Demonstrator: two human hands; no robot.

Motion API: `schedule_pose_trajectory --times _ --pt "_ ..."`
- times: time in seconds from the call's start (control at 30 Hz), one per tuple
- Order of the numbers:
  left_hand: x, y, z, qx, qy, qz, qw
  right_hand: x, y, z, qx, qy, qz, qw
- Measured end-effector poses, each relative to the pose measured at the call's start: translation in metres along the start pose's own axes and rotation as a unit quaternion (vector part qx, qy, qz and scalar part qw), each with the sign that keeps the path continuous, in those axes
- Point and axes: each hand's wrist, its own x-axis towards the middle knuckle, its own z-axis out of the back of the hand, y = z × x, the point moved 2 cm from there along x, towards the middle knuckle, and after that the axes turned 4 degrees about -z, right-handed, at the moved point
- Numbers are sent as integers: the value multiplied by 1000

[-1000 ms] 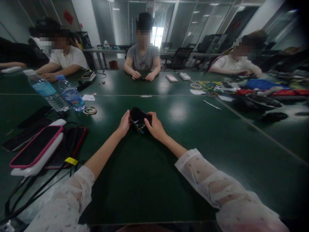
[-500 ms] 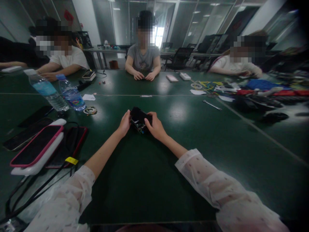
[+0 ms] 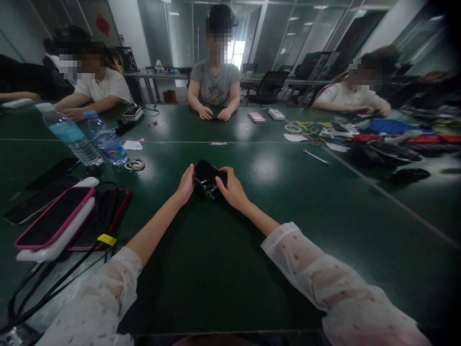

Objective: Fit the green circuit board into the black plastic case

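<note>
A small black electronic device with an exposed circuit board (image 3: 208, 186) is held between my two hands over the green table (image 3: 230, 269). My left hand (image 3: 187, 183) grips its left edge, with the fingertips partly hidden behind it. On the other side, my right hand (image 3: 232, 187) is closed around the right part, its thumb resting on the top face. A dark flat panel (image 3: 207, 169) covers the device's far portion, while green and blue board parts show along the near edge.
Left of me stand two water bottles (image 3: 74, 137), near a bracelet-like ring (image 3: 134, 165). Several phones lie there, one pink-edged (image 3: 55, 217), with black cables (image 3: 61, 283). To the right are a wrench (image 3: 316, 156) and a heap of cables and tools (image 3: 389, 137). Several people sit across the table.
My hands and the device stay in the same place. Across the table, the person in grey has risen slightly higher, and the person at right has shifted a little.
</note>
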Motion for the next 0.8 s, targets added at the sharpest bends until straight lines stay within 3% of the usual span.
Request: schedule_pose_trajectory --times 0.8 --pt "0 1 0 0 -4 -3 1000 0 0 0 1 3 -10 1000"
